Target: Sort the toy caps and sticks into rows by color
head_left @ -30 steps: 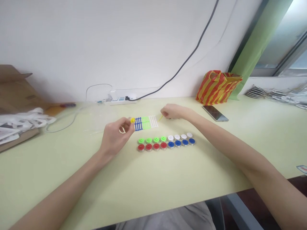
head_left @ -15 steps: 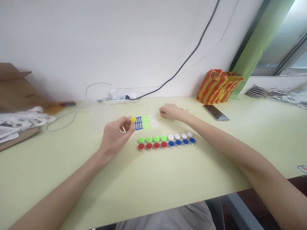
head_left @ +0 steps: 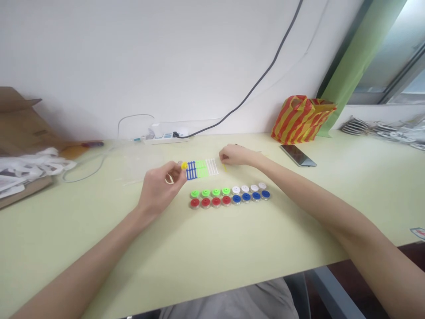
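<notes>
My left hand [head_left: 159,186] is closed on a small round piece with a yellow top [head_left: 184,165]; its body is mostly hidden by the fingers. Just right of it lie short plastic strips in blue [head_left: 191,170], bright green [head_left: 202,169] and white [head_left: 211,167], set side by side. My right hand [head_left: 232,155] pinches a thin yellow strip [head_left: 225,167] beside the white ones. Nearer me stand two rows of small clear-based round pieces, with green tops [head_left: 216,192] and white tops [head_left: 245,189] behind, red tops [head_left: 216,202] and blue tops [head_left: 246,197] in front.
A power strip [head_left: 166,139] with a black cable [head_left: 245,95] sits against the wall. At the right are a striped plastic bag [head_left: 300,119] and a phone [head_left: 298,156]. A cardboard box [head_left: 26,122] and white straps [head_left: 36,165] occupy the left side.
My right hand has shifted slightly left, and the yellow strip at its fingertips now points more steeply down. My left hand keeps its hold on the yellow-topped piece.
</notes>
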`<act>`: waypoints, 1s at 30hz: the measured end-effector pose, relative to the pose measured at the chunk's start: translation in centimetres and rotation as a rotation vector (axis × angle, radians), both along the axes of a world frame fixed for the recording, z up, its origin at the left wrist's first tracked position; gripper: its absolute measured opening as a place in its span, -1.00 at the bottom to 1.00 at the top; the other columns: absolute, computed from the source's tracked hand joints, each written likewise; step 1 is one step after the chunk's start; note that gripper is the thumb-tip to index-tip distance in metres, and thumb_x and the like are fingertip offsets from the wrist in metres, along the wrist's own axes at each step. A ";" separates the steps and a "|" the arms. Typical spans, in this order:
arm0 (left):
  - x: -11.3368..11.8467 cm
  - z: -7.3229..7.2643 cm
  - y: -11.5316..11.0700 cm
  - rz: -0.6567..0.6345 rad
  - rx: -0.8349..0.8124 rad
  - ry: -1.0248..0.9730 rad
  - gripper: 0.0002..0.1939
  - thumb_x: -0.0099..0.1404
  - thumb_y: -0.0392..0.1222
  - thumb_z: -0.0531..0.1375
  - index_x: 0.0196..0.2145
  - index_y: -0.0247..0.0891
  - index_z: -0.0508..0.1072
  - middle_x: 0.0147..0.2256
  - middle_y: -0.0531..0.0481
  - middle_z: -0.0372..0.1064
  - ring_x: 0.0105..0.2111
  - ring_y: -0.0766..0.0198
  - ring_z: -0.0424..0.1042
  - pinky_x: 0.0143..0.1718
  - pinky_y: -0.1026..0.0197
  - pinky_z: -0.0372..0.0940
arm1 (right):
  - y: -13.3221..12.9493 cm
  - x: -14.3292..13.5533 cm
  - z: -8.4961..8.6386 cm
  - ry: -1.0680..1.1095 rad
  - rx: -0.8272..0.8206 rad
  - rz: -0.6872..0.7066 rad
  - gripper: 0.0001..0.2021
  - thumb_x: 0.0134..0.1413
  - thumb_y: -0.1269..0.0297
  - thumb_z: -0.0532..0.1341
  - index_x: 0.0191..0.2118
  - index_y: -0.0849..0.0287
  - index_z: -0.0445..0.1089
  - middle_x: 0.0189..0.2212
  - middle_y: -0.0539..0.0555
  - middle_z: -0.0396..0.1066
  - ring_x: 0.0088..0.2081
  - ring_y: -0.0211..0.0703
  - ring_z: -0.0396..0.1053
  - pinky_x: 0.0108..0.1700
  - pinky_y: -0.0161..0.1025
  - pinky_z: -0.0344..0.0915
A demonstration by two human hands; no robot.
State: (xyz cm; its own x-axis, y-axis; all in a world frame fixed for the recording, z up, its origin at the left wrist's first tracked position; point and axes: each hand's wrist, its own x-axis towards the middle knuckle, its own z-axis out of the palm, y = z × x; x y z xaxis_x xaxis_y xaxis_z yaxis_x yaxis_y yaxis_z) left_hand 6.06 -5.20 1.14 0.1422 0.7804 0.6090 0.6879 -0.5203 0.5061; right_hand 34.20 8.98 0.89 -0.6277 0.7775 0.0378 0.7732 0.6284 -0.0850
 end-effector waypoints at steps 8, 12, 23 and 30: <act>0.1 0.0 0.0 0.007 0.000 0.004 -0.82 0.30 -0.08 0.20 -0.42 -0.18 0.42 -0.50 0.08 0.45 -0.51 0.31 0.33 -0.41 0.24 0.29 | -0.7 -1.0 -0.3 -0.001 0.071 0.024 -0.81 0.17 0.44 0.18 -0.22 0.22 0.57 -0.23 0.16 0.59 -0.29 -0.15 0.40 -0.31 -0.26 0.10; 0.0 0.0 0.0 0.010 -0.007 0.002 -0.81 0.30 -0.06 0.20 -0.42 -0.18 0.42 -0.49 0.07 0.45 -0.51 0.31 0.33 -0.42 0.24 0.29 | -0.8 -1.0 -0.3 0.005 0.076 0.020 -0.82 0.21 0.37 0.20 -0.18 0.21 0.57 -0.21 0.16 0.59 -0.27 -0.14 0.40 -0.31 -0.26 0.09; 0.0 -0.1 0.1 0.003 -0.007 0.006 -0.82 0.30 -0.07 0.21 -0.40 -0.18 0.44 -0.49 0.08 0.47 -0.51 0.30 0.36 -0.40 0.23 0.30 | -0.2 -0.7 -0.3 0.029 0.033 0.058 -0.83 0.14 0.42 0.21 -0.24 0.21 0.58 -0.29 0.11 0.59 -0.31 -0.18 0.39 -0.30 -0.30 0.12; 0.0 -0.1 0.0 -0.002 0.004 0.009 -0.82 0.30 -0.06 0.20 -0.41 -0.18 0.44 -0.49 0.08 0.47 -0.52 0.31 0.36 -0.41 0.23 0.31 | -0.2 -0.9 -0.2 0.033 0.021 0.095 -0.83 0.14 0.43 0.21 -0.26 0.21 0.57 -0.26 0.12 0.60 -0.29 -0.18 0.41 -0.25 -0.30 0.14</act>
